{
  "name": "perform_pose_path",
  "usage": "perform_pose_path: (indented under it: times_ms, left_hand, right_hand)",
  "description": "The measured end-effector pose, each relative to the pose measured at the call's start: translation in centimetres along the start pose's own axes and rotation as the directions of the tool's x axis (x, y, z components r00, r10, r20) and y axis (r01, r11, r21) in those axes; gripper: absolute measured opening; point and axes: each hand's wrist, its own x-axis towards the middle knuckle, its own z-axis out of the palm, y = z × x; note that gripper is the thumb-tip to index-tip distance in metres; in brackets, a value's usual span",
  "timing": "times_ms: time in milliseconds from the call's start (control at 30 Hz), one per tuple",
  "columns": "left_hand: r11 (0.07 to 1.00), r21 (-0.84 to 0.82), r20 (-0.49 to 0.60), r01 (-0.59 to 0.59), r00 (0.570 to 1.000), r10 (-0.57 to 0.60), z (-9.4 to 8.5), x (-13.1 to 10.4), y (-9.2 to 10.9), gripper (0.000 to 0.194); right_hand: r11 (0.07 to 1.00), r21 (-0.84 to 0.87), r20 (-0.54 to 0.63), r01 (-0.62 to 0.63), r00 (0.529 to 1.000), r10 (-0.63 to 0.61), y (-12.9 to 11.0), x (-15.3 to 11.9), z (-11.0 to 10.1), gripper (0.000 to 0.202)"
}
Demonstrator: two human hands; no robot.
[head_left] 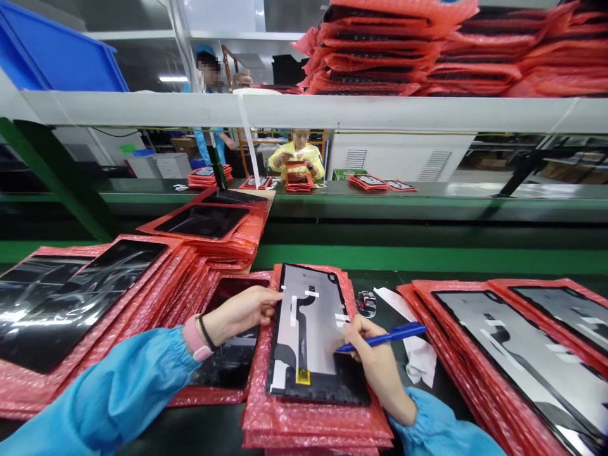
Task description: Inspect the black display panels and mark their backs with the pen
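Observation:
A tablet screen (323, 329) lies back side up on a stack of red bubble-wrap sleeves (313, 424), its grey metal back showing a black flex cable (303, 335) and white tape strips. At its left edge, my left hand (247, 313) is closed, fingertips gripping the rim. My right hand (375, 354) rests over the right edge with a blue pen (403, 332) held between its fingers. The pen slants, one end pointing left over the panel. Part of the panel's right edge is hidden by that hand.
Glossy black screens (95, 304) lie on red sleeves at left. More grey-backed panels (517, 354) are stacked at right, beside a crumpled white paper (420, 361) and a small tape roll (366, 304). A shelf (190, 109) crosses above. A person in yellow (297, 158) works opposite.

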Motion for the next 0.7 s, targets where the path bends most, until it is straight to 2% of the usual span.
perform_pose_path:
  times_ms: [100, 167, 233, 333, 400, 500, 600, 700]
  left_hand:
    - [0.999, 0.026, 0.057, -0.032, 0.998, 0.031, 2.2, 0.0, -0.7, 0.027]
    - [0.996, 0.004, 0.05, -0.085, 0.995, 0.085, 3.3, -0.1, -1.2, 0.038]
    - [0.99, -0.032, 0.021, -0.137, 0.99, 0.138, 3.9, -0.1, -1.6, 0.044]
    - [0.966, -0.047, -0.035, -0.253, 0.967, 0.251, 4.2, -0.3, -1.6, 0.054]
    - [0.921, -0.032, -0.083, -0.389, 0.919, 0.385, 4.2, -0.6, -1.3, 0.054]
    - [0.823, 0.014, -0.106, -0.568, 0.817, 0.566, 4.2, -0.9, -0.4, 0.044]
    - [0.738, 0.066, -0.097, -0.672, 0.732, 0.675, 4.4, -1.0, 0.7, 0.037]
    - [0.659, 0.085, -0.127, -0.747, 0.648, 0.751, 4.5, -1.1, 1.9, 0.037]
  right_hand:
    - [0.997, 0.068, 0.039, -0.037, 0.999, 0.034, 0.2, 0.2, 0.1, 0.044]
    - [0.995, 0.09, 0.048, -0.041, 0.998, 0.037, 0.2, 0.2, 0.0, 0.051]
    - [0.996, 0.088, 0.048, -0.027, 0.999, 0.023, -0.1, 0.1, -0.5, 0.055]
    - [0.994, 0.096, -0.024, 0.048, 0.999, -0.046, -1.2, -0.1, -1.8, 0.045]
    - [0.978, 0.155, -0.11, 0.139, 0.986, -0.123, -2.4, 0.1, -2.9, 0.035]
    - [0.928, 0.245, -0.216, 0.282, 0.949, -0.231, -4.4, 0.8, -4.1, 0.028]
    - [0.884, 0.266, -0.32, 0.385, 0.9, -0.295, -6.1, 1.8, -4.3, 0.035]
    - [0.901, 0.196, -0.384, 0.386, 0.876, -0.292, -7.3, 2.7, -4.0, 0.036]
